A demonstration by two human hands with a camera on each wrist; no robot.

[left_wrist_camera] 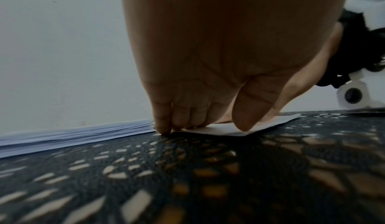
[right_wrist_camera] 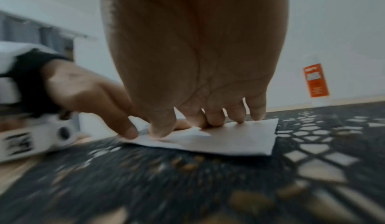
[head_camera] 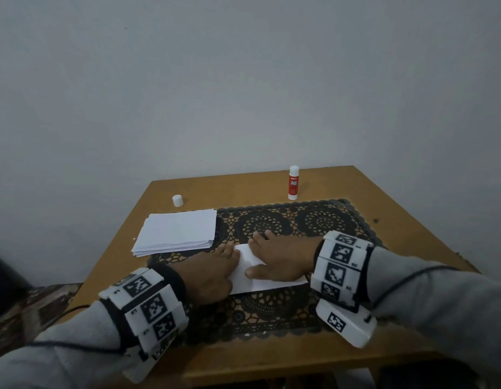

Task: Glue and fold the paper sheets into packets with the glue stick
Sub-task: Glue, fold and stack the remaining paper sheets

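Note:
A white folded paper sheet [head_camera: 267, 280] lies on the black lace mat [head_camera: 285, 223]. My left hand [head_camera: 217, 266] presses its left end: in the left wrist view the fingertips [left_wrist_camera: 164, 131] and thumb bear down on the sheet [left_wrist_camera: 220, 130]. My right hand [head_camera: 274, 256] lies flat across the sheet's middle, and its fingers [right_wrist_camera: 233, 117] press the paper [right_wrist_camera: 239, 138] down. A stack of white sheets [head_camera: 176, 233] sits just beyond my left hand. The red-and-white glue stick [head_camera: 293, 183] stands upright at the back right, far from both hands.
A small white cap [head_camera: 177, 200] stands on the bare wood of the table [head_camera: 243, 186] behind the paper stack [left_wrist_camera: 73, 137]. A plain wall rises directly behind the table. The glue stick [right_wrist_camera: 316, 82] stands just off the mat's far edge.

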